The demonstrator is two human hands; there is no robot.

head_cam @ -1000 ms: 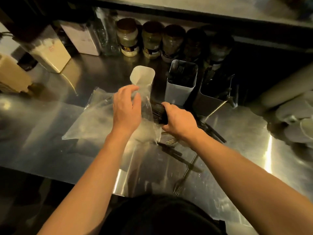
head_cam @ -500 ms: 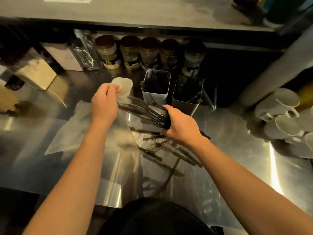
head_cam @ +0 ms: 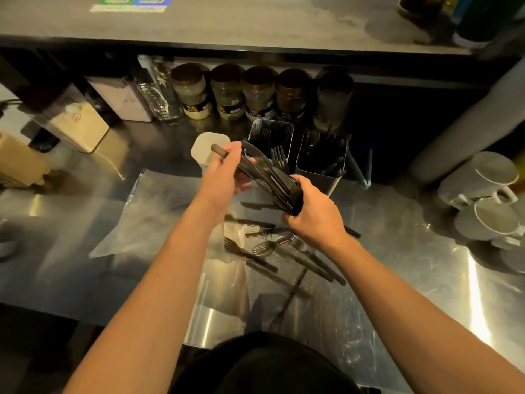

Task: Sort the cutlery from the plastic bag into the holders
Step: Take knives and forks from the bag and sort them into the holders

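My right hand (head_cam: 314, 216) grips a bundle of dark cutlery (head_cam: 272, 179) by the handles, knives and forks fanning up and left. My left hand (head_cam: 224, 174) pinches one piece (head_cam: 220, 150) drawn from that bundle, its end over the white holder (head_cam: 199, 146). Two square metal holders (head_cam: 284, 132) (head_cam: 321, 172) with cutlery in them stand just behind. The clear plastic bag (head_cam: 159, 211) lies flat on the steel counter under my left forearm. Several loose forks and knives (head_cam: 270, 248) lie on the counter below my right hand.
A row of jars (head_cam: 227, 92) and containers lines the back under a shelf (head_cam: 255, 21). White mugs (head_cam: 483, 200) lie stacked at the right. A beige box (head_cam: 82, 129) stands at the left. The counter's front edge (head_cam: 113, 317) is near my body.
My right hand lifted the cutlery bundle out of the bag. My left hand let go of the bag and took hold of one piece from the bundle.
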